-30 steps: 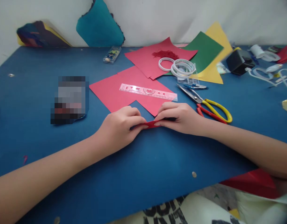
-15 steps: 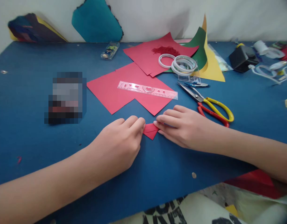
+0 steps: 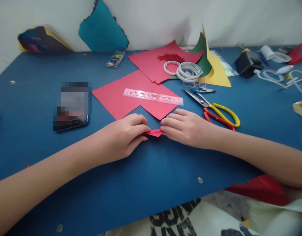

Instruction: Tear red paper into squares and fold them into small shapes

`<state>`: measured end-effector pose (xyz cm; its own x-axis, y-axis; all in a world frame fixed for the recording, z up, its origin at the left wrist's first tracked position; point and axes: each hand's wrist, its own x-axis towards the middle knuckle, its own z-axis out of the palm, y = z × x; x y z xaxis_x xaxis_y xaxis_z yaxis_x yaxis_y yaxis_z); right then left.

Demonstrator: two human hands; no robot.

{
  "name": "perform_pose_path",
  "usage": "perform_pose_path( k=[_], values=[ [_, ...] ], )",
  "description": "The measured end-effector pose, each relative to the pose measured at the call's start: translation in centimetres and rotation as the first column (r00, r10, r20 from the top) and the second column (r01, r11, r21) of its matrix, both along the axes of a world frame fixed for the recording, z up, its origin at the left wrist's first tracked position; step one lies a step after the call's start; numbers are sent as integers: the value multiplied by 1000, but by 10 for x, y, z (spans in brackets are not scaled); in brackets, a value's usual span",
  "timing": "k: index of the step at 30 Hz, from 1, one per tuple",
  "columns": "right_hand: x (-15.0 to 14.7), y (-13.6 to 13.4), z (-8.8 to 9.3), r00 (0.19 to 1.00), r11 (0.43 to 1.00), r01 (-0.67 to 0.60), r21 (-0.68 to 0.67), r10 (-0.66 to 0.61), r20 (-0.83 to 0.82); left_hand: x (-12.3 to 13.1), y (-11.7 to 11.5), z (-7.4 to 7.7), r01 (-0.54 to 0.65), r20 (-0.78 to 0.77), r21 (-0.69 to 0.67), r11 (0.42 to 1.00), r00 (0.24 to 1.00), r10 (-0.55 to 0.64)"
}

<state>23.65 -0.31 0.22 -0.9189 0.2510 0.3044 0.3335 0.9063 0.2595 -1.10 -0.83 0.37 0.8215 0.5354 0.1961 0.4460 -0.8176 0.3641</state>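
Note:
Between my two hands lies a small folded piece of red paper (image 3: pixel 156 132), low over the blue table. My left hand (image 3: pixel 131 134) pinches its left end, thumb below and fingers on top. At the other end, my right hand (image 3: pixel 180 127) has its fingertips closed on the paper; its thumb is hidden. Just beyond my hands lies a larger red sheet (image 3: pixel 111 95) with a notch cut in its near edge. A clear pink ruler (image 3: pixel 153 96) rests across that sheet. Scissors (image 3: pixel 214 111) with red and yellow handles lie beyond my right hand.
White tape rolls (image 3: pixel 189 71) and red thread (image 3: pixel 171 58) sit on more red paper, beside green and yellow sheets (image 3: pixel 221 73). A phone (image 3: pixel 74 124), partly blurred out, lies at left. A black box (image 3: pixel 249 64) and white cables (image 3: pixel 271 78) stand at far right.
The folded paper's point shows less below its top edge now. My left hand has turned flatter, its thumb showing under the paper. The view has shifted slightly.

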Motion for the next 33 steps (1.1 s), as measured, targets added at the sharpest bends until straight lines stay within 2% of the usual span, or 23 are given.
perform_pose_path(
  k=[2, 5, 8, 11, 13, 18, 22, 27, 29, 31, 32, 33],
  values=[
    [-1, 1, -1, 998, 999, 18, -44, -20, -54, 0, -2, -1, 15, -27, 68, 998, 1000, -13],
    [-2, 2, -2, 986, 983, 37, -178, -64, -153, 2, -4, -1, 16, -35, 144, 990, 999, -11],
    [-1, 2, -2, 963, 935, 41, -351, -131, -234, 4, -3, -2, -78, 55, 64, 995, 996, 74],
    [-1, 2, -2, 939, 855, 46, -516, -214, -271, 6, -1, -2, -188, 143, -22, 982, 972, 189],
    [-1, 1, -1, 912, 764, 49, -644, -297, -283, 7, 0, -2, -209, 153, -65, 976, 964, 217],
    [-3, 4, 2, 833, 450, -24, -893, -485, -266, 7, 2, 1, -188, 139, -281, 941, 962, 234],
    [-5, 7, 5, 792, 253, -160, -954, -543, -277, 6, 2, 3, -194, 160, -422, 886, 946, 283],
    [-8, 7, 10, 779, 42, -274, -961, -575, -248, 13, -5, 4, -115, 247, -648, 753, 903, 351],
    [-9, 6, 10, 783, 1, -293, -956, -573, -241, 16, -8, 4, -88, 272, -679, 729, 892, 361],
    [-9, 4, 9, 790, 3, -299, -954, -561, -249, 17, -8, 5, -106, 264, -667, 737, 892, 367],
    [-9, 3, 8, 790, 37, -294, -955, -553, -265, 17, -9, 6, -136, 252, -654, 744, 889, 384],
    [-8, 2, 7, 786, 113, -280, -953, -543, -296, 18, -9, 7, -185, 236, -652, 735, 872, 429]
  ],
)
